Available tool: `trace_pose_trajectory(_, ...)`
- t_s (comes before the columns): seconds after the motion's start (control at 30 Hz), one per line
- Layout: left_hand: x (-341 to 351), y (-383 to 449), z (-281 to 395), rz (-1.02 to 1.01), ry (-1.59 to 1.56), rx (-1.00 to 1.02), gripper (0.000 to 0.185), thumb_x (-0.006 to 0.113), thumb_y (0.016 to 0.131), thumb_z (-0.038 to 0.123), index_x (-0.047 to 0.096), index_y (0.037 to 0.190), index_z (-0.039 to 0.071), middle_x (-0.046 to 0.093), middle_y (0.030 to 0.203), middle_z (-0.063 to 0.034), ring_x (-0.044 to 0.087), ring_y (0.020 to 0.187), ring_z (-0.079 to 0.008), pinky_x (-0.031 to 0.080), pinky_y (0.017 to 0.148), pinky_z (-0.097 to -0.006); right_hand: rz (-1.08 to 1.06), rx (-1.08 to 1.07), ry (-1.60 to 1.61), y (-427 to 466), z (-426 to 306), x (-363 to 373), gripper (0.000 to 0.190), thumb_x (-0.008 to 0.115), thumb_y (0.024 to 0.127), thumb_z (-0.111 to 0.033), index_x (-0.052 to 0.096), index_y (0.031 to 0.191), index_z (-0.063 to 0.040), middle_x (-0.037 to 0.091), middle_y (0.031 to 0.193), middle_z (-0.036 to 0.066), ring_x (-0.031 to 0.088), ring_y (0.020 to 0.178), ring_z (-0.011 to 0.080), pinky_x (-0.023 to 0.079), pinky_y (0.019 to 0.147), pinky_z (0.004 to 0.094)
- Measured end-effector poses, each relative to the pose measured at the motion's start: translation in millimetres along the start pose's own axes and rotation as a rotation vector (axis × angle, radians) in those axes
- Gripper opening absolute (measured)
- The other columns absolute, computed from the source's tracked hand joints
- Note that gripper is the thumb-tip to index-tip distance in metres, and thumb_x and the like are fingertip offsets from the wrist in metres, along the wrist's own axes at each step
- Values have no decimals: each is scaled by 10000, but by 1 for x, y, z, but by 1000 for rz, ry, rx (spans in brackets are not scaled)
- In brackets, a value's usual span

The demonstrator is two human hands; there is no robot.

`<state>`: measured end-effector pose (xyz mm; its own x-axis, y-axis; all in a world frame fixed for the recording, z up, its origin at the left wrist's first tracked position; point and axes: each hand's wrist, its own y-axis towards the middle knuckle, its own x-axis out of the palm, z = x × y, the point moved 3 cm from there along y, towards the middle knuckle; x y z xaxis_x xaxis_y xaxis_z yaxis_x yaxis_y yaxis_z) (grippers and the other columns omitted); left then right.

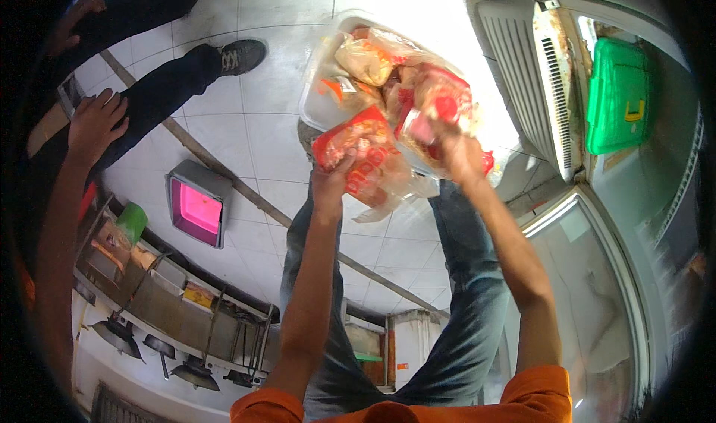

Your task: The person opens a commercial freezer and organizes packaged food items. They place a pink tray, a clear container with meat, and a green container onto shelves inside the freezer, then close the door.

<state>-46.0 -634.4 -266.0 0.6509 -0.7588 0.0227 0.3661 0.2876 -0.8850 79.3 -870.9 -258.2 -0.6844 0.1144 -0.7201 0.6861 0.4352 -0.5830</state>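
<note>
My left hand (331,185) grips a red-and-clear plastic bag of food (363,149). The bag bears large red lettering, and its loose clear end hangs down to the right. My right hand (460,149) is blurred and reaches over the near right side of a white plastic tub (316,101). Its fingers are at a red-printed bag (444,101) and a pinkish patch; whether they are closed on something is unclear. Inside the tub lie more filled bags, among them a clear bag with pale contents (366,59).
Another person's leg and shoe (243,57) and hand (99,121) are at the left. A grey bin with a pink inside (196,205) stands on the tiled floor. Woks (117,333) hang by a rack at lower left. A green lid (621,96) and a glass-fronted cabinet (582,289) are at right.
</note>
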Motion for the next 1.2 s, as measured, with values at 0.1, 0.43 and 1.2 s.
trace_pose_trajectory(0.1,0,3,6,24,-36,15,423,734,895,106,576,1276,10,664,1181,-90,662,1026,-169,549,877,-313,-149,-35,-280,-34,-3,40,560,636,827,-113,445,1353,-138,575,1241,85,625,1094,262,566,795,412)
trace_pose_trajectory(0.43,3,5,21,38,-84,-26,448,726,907,119,543,1301,8,640,1213,-100,663,1033,-187,571,876,-334,-25,52,-139,-29,-4,48,490,679,828,-170,486,1276,-123,602,1093,105,657,943,285,549,760,430)
trace_pose_trajectory(1.2,21,-39,46,-151,457,231,503,792,850,159,585,1280,3,660,1223,-99,645,1074,-220,518,932,-361,464,302,766,-135,8,-94,429,635,823,-93,587,1244,-25,613,1181,210,606,1054,370,505,913,428)
